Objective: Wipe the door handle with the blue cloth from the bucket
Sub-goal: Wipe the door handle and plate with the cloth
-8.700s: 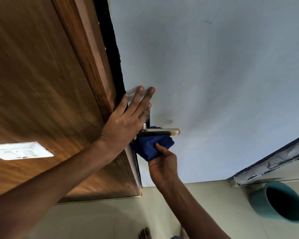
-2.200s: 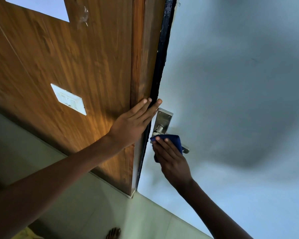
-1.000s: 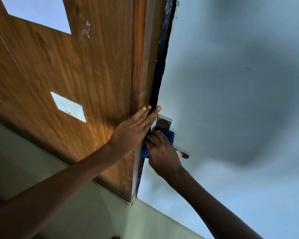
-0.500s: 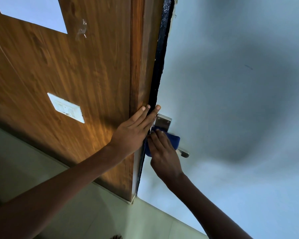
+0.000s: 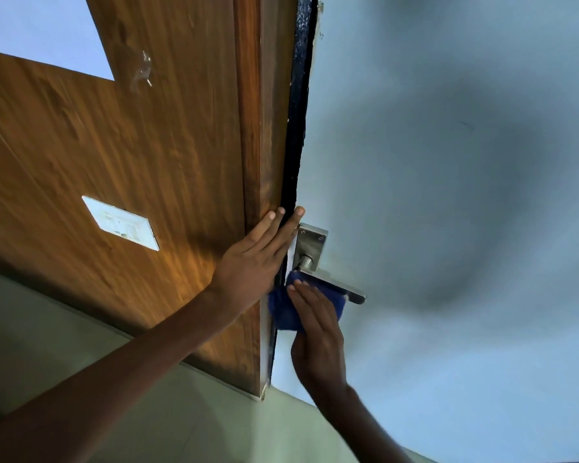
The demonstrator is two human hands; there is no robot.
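Observation:
A steel lever door handle [image 5: 354, 293] on a square plate [image 5: 311, 243] sticks out from the pale blue door [image 5: 448, 195]. My right hand [image 5: 316, 332] presses the blue cloth [image 5: 281, 312] flat against the door just below the lever, near the door's edge; its fingers cover much of the cloth. My left hand [image 5: 253, 259] lies flat with fingers together against the wooden frame [image 5: 258, 128] and the door's dark edge, level with the handle plate. The bucket is out of view.
A white switch plate [image 5: 120, 223] sits on the wood panel to the left. Pale tiled floor [image 5: 147, 412] shows at the bottom. The black door edge [image 5: 296, 111] runs up between frame and door.
My right hand with the cloth has slid down from the handle's base to just under the lever, uncovering the plate and spindle. My left hand has stayed on the frame.

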